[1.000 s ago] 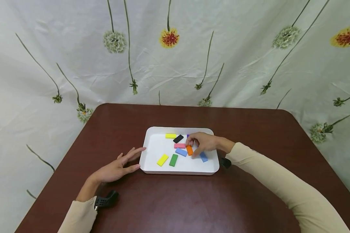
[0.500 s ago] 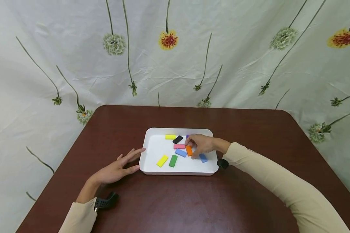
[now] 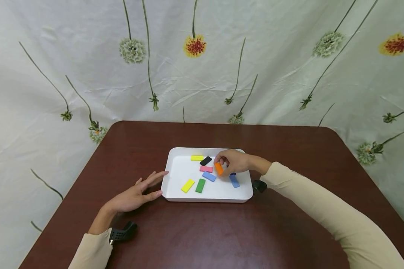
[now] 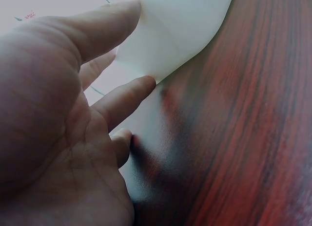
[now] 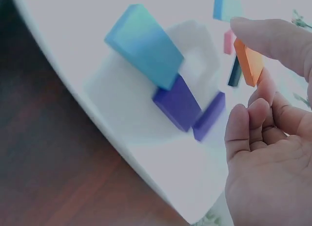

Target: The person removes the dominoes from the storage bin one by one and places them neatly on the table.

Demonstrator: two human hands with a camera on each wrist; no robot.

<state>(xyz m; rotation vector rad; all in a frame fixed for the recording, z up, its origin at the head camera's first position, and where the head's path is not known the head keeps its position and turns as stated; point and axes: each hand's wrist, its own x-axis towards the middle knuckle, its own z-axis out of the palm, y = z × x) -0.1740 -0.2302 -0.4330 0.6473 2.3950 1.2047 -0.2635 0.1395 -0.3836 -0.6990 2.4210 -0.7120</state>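
A white tray (image 3: 173,168) holds several small coloured rectangular blocks. Above its right half, my right hand (image 3: 235,161) pinches an orange block (image 3: 219,168) between thumb and fingers. In the right wrist view the orange block (image 5: 248,63) stands tilted under the thumb tip, the other fingers curled into the palm. Close below this hand lie a blue block (image 3: 234,181) and two purple blocks, one (image 5: 178,104) touching the blue one. My left hand (image 3: 134,192) rests with straight fingers against the tray's left side; its fingertips meet the tray wall (image 4: 180,31) in the left wrist view.
To the left of the orange block lie a pink block (image 3: 206,169), a second blue block (image 3: 209,176), a black block (image 3: 205,161), a green block (image 3: 200,185) and two yellow blocks. The dark brown table (image 3: 202,231) ends at a flowered cloth (image 3: 202,86).
My right hand has raised the orange block slightly and moved it toward the tray's far side, uncovering some purple beside the blue block. The pink block has shifted slightly left. My left hand stays put.
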